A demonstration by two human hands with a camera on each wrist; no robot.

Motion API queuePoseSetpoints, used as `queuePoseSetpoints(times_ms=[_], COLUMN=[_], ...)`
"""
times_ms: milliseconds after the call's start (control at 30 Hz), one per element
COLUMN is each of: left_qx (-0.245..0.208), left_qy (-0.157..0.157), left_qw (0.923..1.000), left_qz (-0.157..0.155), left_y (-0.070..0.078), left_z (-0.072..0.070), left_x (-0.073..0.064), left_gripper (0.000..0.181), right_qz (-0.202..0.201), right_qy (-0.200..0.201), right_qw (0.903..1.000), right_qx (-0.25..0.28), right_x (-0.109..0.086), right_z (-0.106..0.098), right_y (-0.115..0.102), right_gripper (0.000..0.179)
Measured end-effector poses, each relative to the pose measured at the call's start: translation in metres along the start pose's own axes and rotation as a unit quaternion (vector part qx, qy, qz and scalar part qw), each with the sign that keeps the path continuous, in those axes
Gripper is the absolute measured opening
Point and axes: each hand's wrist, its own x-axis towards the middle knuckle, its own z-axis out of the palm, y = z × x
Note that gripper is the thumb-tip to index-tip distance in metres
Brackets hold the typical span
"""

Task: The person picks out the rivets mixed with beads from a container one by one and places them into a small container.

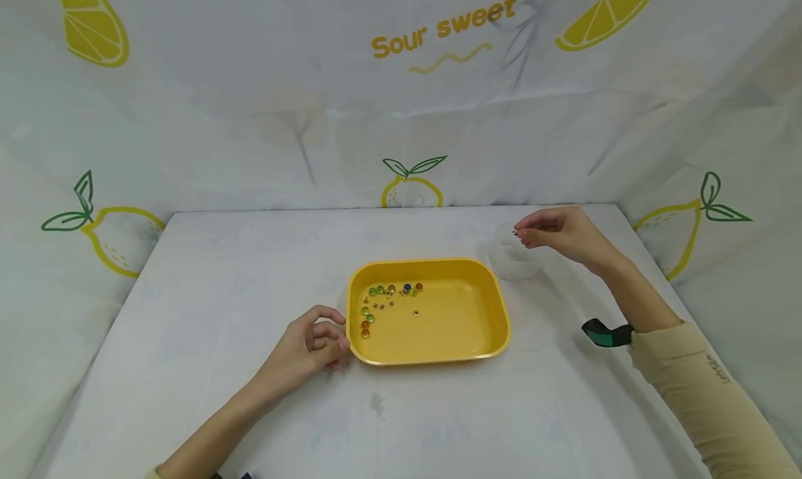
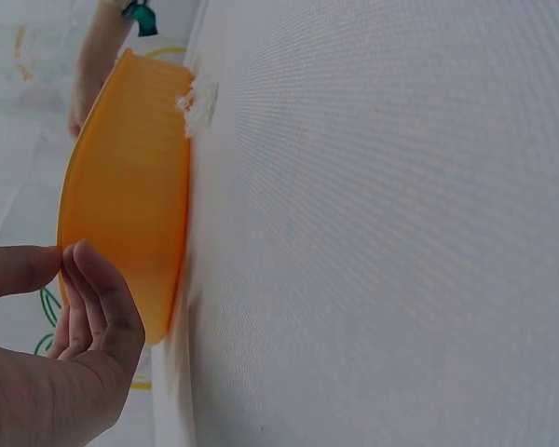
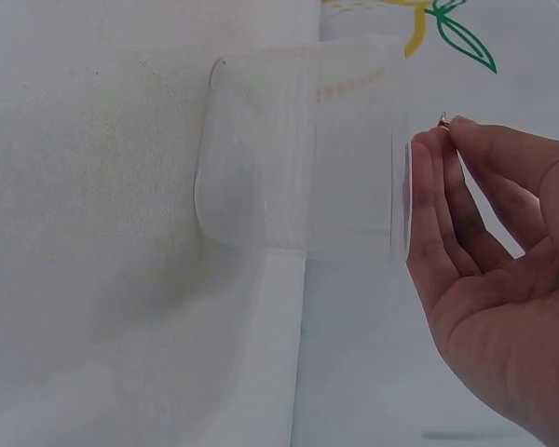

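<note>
At its left end, the yellow plastic tray (image 1: pixel 438 347) is held by my left hand (image 1: pixel 319 343). In the left wrist view, the fingertips meet at the rim and lie along the tray's outer wall (image 2: pixel 130 177). My right hand (image 1: pixel 567 239) pinches a tiny shiny piece (image 3: pixel 443 121) between thumb and fingertips; its kind I cannot tell. Below these fingertips stands a clear plastic container (image 3: pixel 261 158), upright on the table, with the fingers beside its mouth. Green and amber glass marbles (image 1: pixel 365 311), one blue marble (image 1: pixel 407 287) and several small gold-coloured pieces (image 1: pixel 416 313) lie in the tray, mostly toward its left.
A white cloth covers the table (image 1: pixel 188 291). Behind it and at both sides hangs a white curtain (image 1: pixel 250 117) printed with lemons. A black and green strap (image 1: pixel 604 333) sticks out from my right wrist.
</note>
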Motion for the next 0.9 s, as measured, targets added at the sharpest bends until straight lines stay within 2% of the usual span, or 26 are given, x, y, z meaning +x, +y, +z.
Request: queuePoseSetpoints(times_ms=[600, 900], left_qx=[0.001, 0.003], left_qy=[0.002, 0.004], left_qw=[1.0, 1.0], left_qz=[-0.002, -0.006], left_y=[-0.001, 0.0], left_z=[0.0, 0.0], left_x=[0.0, 0.0], left_gripper=[0.041, 0.04], right_qz=[0.007, 0.0], right_qy=[0.002, 0.005], right_qw=[0.9999, 1.0], right_qx=[0.011, 0.009], right_x=[0.001, -0.002], right_z=[0.0, 0.004], right_y=[0.001, -0.008], right_gripper=[0.036, 0.035])
